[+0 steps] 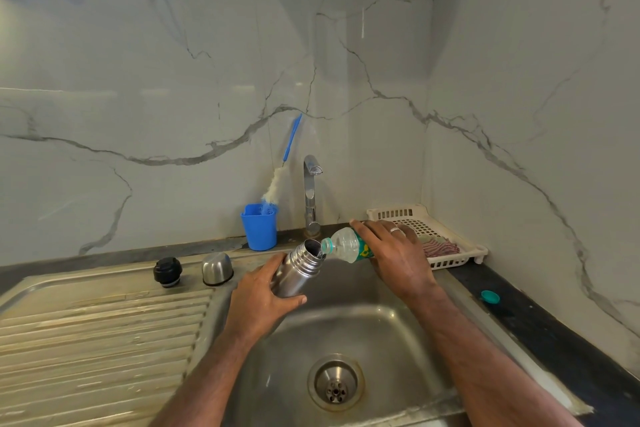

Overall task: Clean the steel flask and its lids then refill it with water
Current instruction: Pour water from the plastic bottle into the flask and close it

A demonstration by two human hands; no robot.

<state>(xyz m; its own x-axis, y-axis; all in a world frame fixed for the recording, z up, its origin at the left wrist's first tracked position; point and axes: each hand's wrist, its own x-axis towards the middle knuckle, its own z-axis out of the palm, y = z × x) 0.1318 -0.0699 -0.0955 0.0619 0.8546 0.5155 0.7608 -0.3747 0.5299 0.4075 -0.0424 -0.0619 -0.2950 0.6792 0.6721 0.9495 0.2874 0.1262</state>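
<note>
My left hand (260,295) grips the body of the steel flask (300,269), which is tilted over the sink basin with its open mouth facing up and right. My right hand (391,250) holds a clear plastic water bottle (344,245) with a green label, tipped so that its open neck meets the flask's mouth. Back on the draining board stand the black inner lid (167,271) and the steel cup lid (217,268), both apart from the flask.
The steel sink (381,329) has a drain at its bottom. Behind it are the tap (311,194) and a blue cup (259,227) holding a bottle brush (277,184). A white basket (446,253) with a striped cloth sits right. A teal bottle cap (490,296) lies on the dark counter.
</note>
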